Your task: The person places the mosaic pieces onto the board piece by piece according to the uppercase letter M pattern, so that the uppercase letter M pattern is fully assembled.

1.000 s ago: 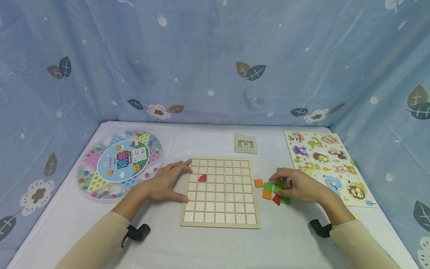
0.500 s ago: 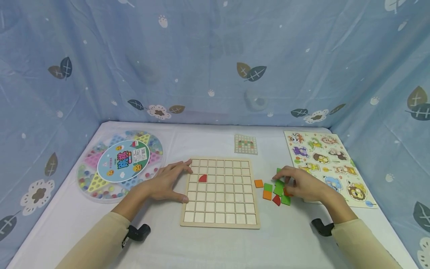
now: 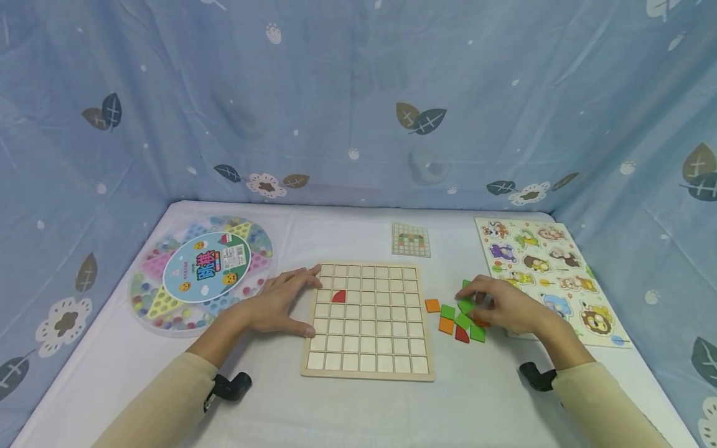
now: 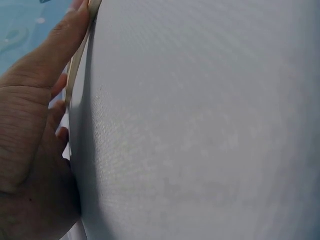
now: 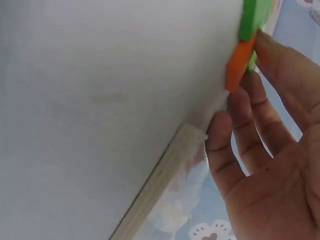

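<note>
My left hand, fingers spread and thumb straight, rests against the left edge of a wooden grid board. A red quarter-round tile lies in one of its squares. In the left wrist view the thumb touches the board's rim. My right hand is over the loose tiles right of the board. Its thumb and index finger pinch a green tile. An orange tile shows beside the thumb in the right wrist view; the fingers hide part of the pile. A red quarter-round tile lies near them.
A pattern card lies behind the board. At the right stands an animal puzzle board, close to the right hand. A round marble game box is at the left. Blue patterned curtains surround the white table.
The right hand shifts slightly among the tiles, and its thumb moves up from the lower tiles toward a green one. The left hand and the board stay in place.
</note>
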`<state>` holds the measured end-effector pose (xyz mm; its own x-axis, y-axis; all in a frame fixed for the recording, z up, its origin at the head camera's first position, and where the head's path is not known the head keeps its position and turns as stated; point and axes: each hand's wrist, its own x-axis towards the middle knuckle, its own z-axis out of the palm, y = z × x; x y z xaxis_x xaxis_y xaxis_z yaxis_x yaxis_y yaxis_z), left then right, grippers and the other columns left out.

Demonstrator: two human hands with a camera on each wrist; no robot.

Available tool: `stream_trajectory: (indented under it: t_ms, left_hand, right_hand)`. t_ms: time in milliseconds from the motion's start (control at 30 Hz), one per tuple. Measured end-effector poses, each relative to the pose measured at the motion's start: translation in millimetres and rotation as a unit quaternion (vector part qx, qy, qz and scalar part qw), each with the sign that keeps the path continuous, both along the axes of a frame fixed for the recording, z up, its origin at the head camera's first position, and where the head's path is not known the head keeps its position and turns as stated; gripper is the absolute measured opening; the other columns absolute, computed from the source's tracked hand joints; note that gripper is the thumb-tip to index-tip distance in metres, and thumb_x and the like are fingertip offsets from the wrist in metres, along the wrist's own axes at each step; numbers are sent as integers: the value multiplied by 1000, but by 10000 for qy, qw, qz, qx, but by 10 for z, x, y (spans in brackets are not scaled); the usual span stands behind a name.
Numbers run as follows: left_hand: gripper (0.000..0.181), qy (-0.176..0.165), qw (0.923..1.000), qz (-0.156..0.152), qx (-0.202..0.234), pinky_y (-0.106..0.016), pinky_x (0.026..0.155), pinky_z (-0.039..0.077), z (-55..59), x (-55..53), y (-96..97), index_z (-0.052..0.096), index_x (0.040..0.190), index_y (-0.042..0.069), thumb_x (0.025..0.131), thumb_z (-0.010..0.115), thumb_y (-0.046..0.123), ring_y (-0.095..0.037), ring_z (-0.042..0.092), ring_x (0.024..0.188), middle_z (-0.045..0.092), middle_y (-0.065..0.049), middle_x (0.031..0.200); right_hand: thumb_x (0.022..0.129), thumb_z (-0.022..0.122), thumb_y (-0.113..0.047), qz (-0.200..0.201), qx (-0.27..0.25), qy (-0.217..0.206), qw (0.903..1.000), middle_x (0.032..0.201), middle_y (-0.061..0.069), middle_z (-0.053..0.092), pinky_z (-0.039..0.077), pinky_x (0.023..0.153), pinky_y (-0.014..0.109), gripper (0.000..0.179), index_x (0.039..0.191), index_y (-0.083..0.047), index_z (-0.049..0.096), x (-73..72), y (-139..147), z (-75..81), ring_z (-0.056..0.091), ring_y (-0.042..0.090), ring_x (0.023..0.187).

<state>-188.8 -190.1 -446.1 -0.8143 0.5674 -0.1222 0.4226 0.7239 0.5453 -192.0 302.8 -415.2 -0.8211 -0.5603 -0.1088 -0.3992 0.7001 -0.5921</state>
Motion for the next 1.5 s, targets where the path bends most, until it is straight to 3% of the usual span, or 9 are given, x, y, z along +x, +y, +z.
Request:
stream_trajectory:
  t_ms: [500,733,1067,1500]
  left_hand:
    - [89,59,10000,-39,42,-70,119,17,4,14,-25,43,142,30,72,81,70,-36,16,157,13,5,173]
    - [89,40,10000,-38,42,-68,119,17,32,27,-14,43,142,30,72,82,69,-34,15,157,12,6,173]
    - [88,1,10000,-64,38,-71,119,16,21,29,2,44,142,29,72,83,68,-36,15,157,13,4,173]
    - [87,-9,9999,-50,100,-70,119,16,21,24,6,45,141,28,73,84,65,-35,15,157,14,4,173]
  right_hand:
    - [95,72,-9,-40,104,231,9997,106,-5,64,52,71,24,29,124,-14,70,-8,-19,-36,56,11,87]
    - [97,71,-9,-28,-177,442,9989,111,-3,65,54,71,26,33,129,-11,67,22,32,49,60,11,91]
    - [101,65,-10,3,-389,650,9971,123,-1,60,55,78,28,39,140,-12,61,32,-36,40,61,14,100]
    - [102,63,-9,212,-929,972,9907,122,-1,59,56,77,31,35,137,-10,64,-30,-232,82,60,12,100]
